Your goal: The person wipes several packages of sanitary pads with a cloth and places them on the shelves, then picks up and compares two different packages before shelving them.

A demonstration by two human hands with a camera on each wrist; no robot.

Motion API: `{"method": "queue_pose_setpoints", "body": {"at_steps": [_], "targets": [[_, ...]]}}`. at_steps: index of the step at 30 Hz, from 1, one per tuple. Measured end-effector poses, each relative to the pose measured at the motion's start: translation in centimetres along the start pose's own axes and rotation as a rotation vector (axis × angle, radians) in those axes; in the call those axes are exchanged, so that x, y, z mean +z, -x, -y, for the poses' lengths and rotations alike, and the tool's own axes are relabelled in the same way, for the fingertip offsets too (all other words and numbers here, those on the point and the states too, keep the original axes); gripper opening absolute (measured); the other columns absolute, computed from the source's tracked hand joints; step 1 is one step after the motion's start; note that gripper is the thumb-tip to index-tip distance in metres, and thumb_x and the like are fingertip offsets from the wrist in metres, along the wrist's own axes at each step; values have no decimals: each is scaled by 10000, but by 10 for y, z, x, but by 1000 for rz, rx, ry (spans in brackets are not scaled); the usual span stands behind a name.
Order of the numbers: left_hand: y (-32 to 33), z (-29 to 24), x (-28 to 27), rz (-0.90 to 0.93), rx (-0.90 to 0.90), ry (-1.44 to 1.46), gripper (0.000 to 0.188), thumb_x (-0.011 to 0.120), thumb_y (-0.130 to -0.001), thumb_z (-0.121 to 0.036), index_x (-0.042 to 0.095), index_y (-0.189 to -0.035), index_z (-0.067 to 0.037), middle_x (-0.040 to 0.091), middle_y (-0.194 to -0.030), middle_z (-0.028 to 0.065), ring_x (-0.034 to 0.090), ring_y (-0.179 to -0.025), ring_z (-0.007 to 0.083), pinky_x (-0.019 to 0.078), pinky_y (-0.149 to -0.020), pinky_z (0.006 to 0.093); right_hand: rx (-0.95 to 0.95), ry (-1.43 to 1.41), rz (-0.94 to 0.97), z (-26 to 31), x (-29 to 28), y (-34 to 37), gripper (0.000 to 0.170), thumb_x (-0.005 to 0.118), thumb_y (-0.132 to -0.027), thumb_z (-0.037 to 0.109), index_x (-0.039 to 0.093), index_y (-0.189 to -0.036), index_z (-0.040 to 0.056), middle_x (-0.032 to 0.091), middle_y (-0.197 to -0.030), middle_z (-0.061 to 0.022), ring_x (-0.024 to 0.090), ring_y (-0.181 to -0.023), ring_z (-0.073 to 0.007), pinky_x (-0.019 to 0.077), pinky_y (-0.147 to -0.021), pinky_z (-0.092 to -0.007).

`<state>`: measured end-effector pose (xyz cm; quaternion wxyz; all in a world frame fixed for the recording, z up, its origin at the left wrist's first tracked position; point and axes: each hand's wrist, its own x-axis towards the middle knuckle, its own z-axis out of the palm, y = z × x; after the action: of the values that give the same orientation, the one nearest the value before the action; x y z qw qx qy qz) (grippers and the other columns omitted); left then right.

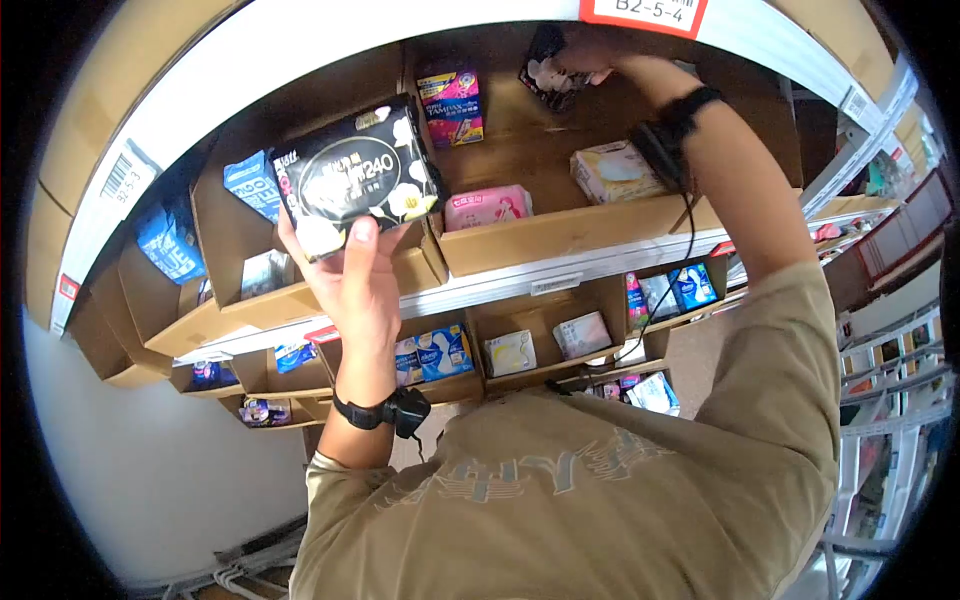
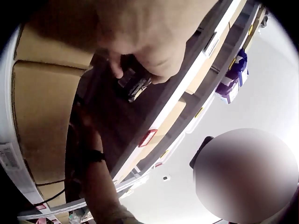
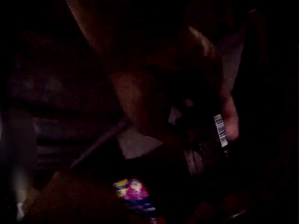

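In the head view my left hand holds up a black pack of sanitary pads printed with white flowers and "240", thumb on its front and fingers behind. The left wrist view shows the same hand with thumb and fingers around the dark pack. Deep in the upper shelf bin, my right hand grips a second black floral pack. The right wrist view is very dark; a barcode shows on that pack beside the fingers.
Inside the same bin are a Tampax box, a pink pack and a yellow-white pack. Blue packs sit in bins at left. A cardboard lip edges the bin; a lower shelf holds more packs. A cable hangs from my right wrist.
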<state>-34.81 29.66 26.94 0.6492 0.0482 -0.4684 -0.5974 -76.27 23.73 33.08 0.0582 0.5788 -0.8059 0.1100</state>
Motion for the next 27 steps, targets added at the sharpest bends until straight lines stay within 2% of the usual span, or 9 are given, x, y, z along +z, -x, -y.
{"method": "queue_pose_setpoints", "body": {"at_steps": [1, 4, 6, 16, 23, 27], "targets": [[0, -1, 1, 0, 2, 3, 797, 717, -851, -54, 218, -1465, -151, 482, -1305, 139, 569, -1138, 258, 593, -846, 461, 28, 66, 41, -1, -2, -6, 672, 650, -912, 411, 401, -1416, 44, 611, -1222, -175, 620, -1066, -240, 522, -902, -344], [2, -2, -7, -13, -2, -8, 881, 733, -816, -13, 191, -1500, -135, 469, -1338, 136, 527, -1185, 264, 519, -949, 463, 91, 188, 119, -9, 7, -18, 680, 654, -905, 423, 406, -1413, 45, 607, -1229, -175, 616, -1073, -245, 518, -910, -351], [4, -2, -14, -29, 18, -32, 906, 753, -785, 16, 210, -1502, -94, 471, -1333, 132, 517, -1179, 240, 451, -1007, 401, 119, 230, 160, -11, 14, -22, 686, 656, -900, 431, 409, -1411, 45, 605, -1233, -175, 614, -1079, -248, 516, -915, -355], [7, -7, -19, -37, -52, -85, 923, 786, -755, 14, 232, -1488, -77, 474, -1329, 115, 515, -1182, 233, 432, -1025, 382, 130, 301, 232, -8, 33, -25, 716, 669, -877, 472, 426, -1401, 49, 594, -1254, -175, 601, -1104, -263, 504, -940, -375], [5, -2, -7, -7, -94, -78, 933, 793, -763, -6, 222, -1497, -71, 465, -1341, 112, 498, -1198, 214, 417, -1026, 359, 63, 288, 211, 3, 10, -10, 737, 678, -862, 500, 438, -1395, 51, 586, -1268, -175, 593, -1122, -273, 495, -957, -389], [4, 0, -5, 4, -80, -70, 925, 773, -768, 19, 212, -1499, -70, 436, -1369, 118, 486, -1214, 221, 412, -1037, 369, -136, 216, 116, 48, -34, 19, 750, 683, -852, 517, 445, -1391, 52, 582, -1276, -175, 588, -1133, -280, 490, -967, -397]]}}
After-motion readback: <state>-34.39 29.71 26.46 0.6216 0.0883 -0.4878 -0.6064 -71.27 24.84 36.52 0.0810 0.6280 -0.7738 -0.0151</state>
